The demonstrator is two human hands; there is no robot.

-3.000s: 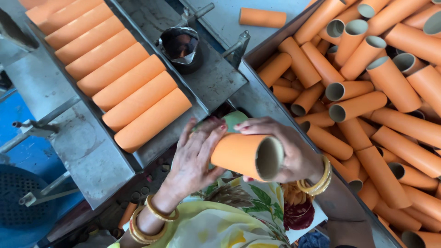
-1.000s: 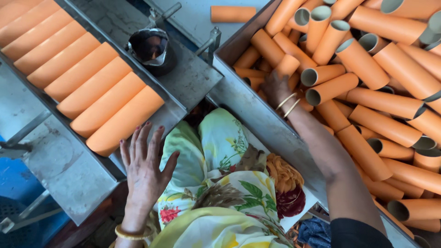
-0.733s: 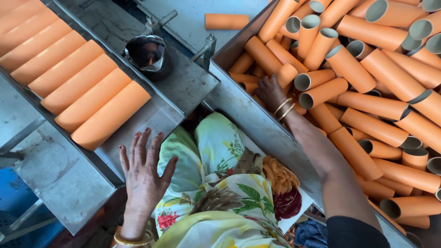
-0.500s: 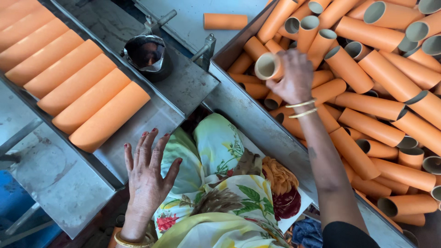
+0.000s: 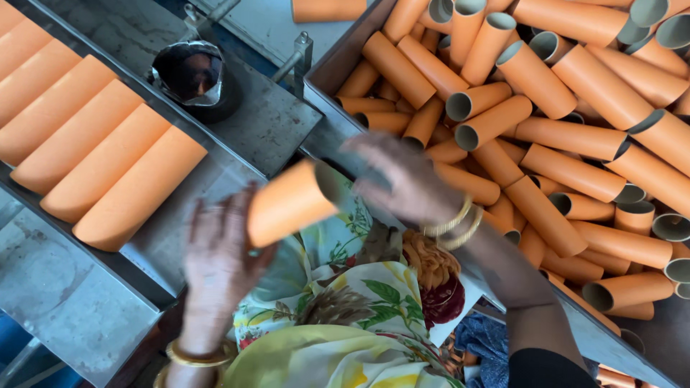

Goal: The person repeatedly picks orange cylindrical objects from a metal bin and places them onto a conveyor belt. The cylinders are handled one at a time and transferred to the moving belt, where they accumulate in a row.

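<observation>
Orange cardboard tube (image 5: 291, 203) sits over our lap, both our hands closed on it: left hand (image 5: 219, 262) cupping its near end, right hand (image 5: 402, 179) gripping its open far end. Left lies a row of tubes (image 5: 93, 154) on the metal tray (image 5: 187, 230); right, a metal bin (image 5: 338, 72) piled with loose tubes (image 5: 568, 136); a dark cup (image 5: 194, 75) stands beyond.

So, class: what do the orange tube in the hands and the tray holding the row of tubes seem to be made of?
Orange tube: probably cardboard or stiff paper, matt; the loose tubes in the bin show thin walls and pale hollow insides. Tray: looks like bare grey sheet metal, dull and scuffed, with folded edges.

Four tray tubes (image 5: 108, 169), one cup (image 5: 192, 75)
</observation>
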